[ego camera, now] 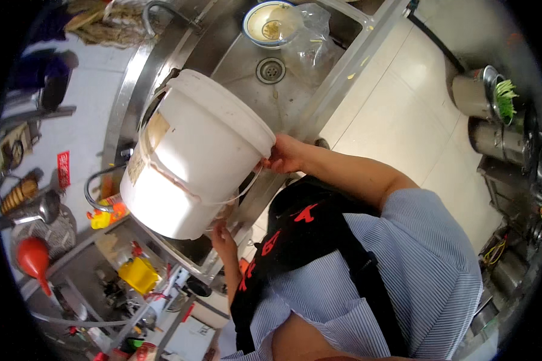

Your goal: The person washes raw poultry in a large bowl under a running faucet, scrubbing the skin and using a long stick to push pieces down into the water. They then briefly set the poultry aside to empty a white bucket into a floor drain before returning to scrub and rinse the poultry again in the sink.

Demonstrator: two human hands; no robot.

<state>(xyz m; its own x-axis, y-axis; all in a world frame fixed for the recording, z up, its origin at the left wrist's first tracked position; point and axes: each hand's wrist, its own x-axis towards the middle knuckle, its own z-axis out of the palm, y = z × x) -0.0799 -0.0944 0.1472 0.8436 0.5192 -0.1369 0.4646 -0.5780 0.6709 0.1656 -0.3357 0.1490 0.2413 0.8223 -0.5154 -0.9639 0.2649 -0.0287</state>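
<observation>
A large white plastic bucket (198,158) lies tilted over the stainless-steel sink, its rim towards the basin with the drain (271,71) and its base towards the lower left. My right hand (287,154) grips the bucket at its rim, close to where the wire handle (249,189) joins. Under the base end, my left hand (223,239) supports the bucket; its fingers are partly hidden. What the bucket holds cannot be seen. In the basin's far corner sit a white bowl with a blue rim (253,25) and bits of food, and a clear plastic bag (314,40).
Curved faucets (90,192) stand along the sink's wall side. A red funnel (32,257) and a ladle (49,206) hang at the left. A yellow object (139,275) lies among clutter at the lower left. Metal pots (472,94) stand across the tiled floor.
</observation>
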